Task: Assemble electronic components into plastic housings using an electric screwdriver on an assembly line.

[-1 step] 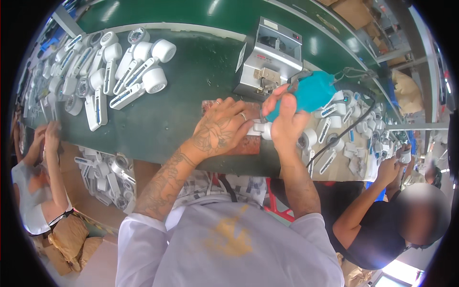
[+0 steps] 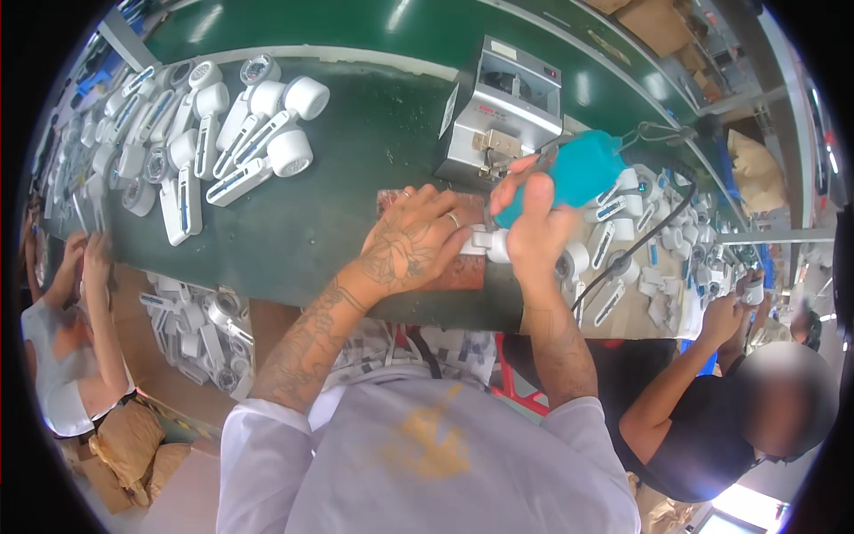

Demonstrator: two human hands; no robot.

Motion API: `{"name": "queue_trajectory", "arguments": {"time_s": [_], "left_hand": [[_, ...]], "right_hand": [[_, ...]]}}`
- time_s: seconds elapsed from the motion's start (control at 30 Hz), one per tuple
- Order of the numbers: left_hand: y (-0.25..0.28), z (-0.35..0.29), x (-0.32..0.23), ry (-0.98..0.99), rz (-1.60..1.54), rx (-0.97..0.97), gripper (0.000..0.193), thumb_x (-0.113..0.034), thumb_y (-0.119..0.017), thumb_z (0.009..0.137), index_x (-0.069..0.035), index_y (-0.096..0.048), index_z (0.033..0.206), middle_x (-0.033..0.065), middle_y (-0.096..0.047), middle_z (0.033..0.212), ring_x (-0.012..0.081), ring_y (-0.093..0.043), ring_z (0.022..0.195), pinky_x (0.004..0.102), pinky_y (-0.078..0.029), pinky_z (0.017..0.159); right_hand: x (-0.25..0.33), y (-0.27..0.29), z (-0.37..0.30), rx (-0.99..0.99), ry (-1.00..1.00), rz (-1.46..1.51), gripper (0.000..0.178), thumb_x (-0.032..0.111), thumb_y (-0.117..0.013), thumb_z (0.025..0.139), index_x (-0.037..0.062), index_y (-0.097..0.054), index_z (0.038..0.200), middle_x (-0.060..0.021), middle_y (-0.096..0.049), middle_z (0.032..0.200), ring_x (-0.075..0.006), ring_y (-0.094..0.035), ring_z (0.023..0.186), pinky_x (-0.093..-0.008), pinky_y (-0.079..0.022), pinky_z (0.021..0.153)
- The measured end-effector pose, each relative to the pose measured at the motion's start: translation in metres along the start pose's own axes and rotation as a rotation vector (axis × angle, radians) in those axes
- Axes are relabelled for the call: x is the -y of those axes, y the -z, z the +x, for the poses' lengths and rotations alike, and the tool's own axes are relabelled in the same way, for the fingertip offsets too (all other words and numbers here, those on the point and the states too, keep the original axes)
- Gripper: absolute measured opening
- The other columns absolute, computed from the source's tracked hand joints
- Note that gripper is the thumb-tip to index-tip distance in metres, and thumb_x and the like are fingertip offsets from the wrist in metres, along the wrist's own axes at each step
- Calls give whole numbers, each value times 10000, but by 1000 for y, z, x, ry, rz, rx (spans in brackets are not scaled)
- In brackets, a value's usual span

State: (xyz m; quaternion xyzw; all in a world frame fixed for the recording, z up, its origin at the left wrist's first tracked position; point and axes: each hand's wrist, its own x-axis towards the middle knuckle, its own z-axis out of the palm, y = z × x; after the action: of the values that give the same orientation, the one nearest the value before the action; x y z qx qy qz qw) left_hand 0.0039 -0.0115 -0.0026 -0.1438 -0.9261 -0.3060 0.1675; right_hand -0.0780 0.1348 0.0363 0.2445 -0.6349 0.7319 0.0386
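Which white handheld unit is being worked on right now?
The one on the reddish block, pinned by the left hand, under the right hand with the teal driver; others lie untouched.

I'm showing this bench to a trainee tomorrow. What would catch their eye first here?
Most likely the teal power tool gripped in the right hand at the centre, pressed down toward a small white part that the left hand steadies on a reddish pad. Next, the heap of white handheld devices spread over the green bench at upper left, and the grey box-shaped machine just behind the hands.
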Motion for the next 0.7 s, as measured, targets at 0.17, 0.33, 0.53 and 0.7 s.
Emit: {"name": "queue_trajectory", "arguments": {"time_s": [0.17, 0.33, 0.53, 0.7], "left_hand": [[4, -3, -5, 30, -35, -19, 227, -180, -572, 915, -104, -697, 1090, 58, -614, 1103, 282, -562, 987, 448, -454, 897], [6, -1, -7, 6, 3, -15, 247, -173, -573, 925, -127, -688, 1139, 55, -608, 1075, 278, -554, 973, 426, -455, 865], [-2, -2, -3, -12, 10, -66, 258, -177, -572, 941, -156, -682, 1174, 53, -607, 1068, 294, -553, 946, 432, -457, 848], [-1, -2, -1, 40, 11, 6, 262, -200, -596, 933, -149, -691, 1172, 42, -617, 1129, 298, -552, 957, 423, -455, 875]], "right_hand": [[5, -8, 41, -84, 187, -92, 514, 480, -520, 1019, -33, -546, 1052, -53, -553, 688, -154, -569, 608, -290, -466, 569], [-20, -11, 56, -47, 301, -88, 364, 367, -557, 1027, 6, -547, 987, -56, -560, 696, -164, -571, 613, -292, -467, 568], [-8, -12, 50, -44, 62, -21, 366, 366, -549, 1030, 4, -557, 975, -63, -557, 696, -161, -548, 575, -301, -459, 549], [25, 4, 8, -128, 11, 31, 580, 527, -539, 994, -52, -560, 1031, -77, -540, 650, -189, -548, 561, -318, -446, 531]]}}
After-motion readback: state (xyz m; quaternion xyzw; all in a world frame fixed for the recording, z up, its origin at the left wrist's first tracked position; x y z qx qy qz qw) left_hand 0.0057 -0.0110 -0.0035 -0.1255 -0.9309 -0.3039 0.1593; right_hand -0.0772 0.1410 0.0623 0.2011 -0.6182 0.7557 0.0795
